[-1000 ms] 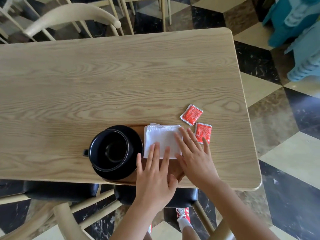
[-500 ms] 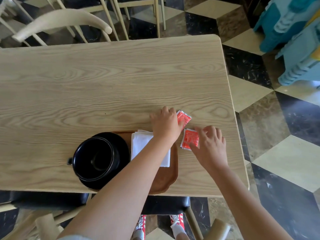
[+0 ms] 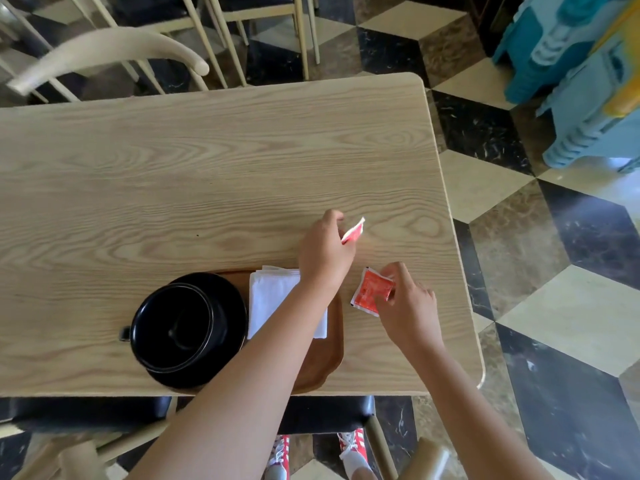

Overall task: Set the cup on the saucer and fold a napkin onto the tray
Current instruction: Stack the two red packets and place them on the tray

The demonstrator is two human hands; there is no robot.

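I can make out no readable writing on either red sachet; the print is too small. My left hand [image 3: 325, 252] pinches one sachet [image 3: 353, 231] edge-on at centre frame, so its face is hidden. My right hand [image 3: 408, 306] has its grip closed on the second sachet [image 3: 372, 291], right of centre. Lower centre, the black cup [image 3: 180, 327] sits on its saucer [image 3: 230, 296] on the brown tray [image 3: 329, 355], the folded white napkin [image 3: 273, 299] beside it, part covered by my left forearm. The worktop [image 3: 173, 185] is pale wood.
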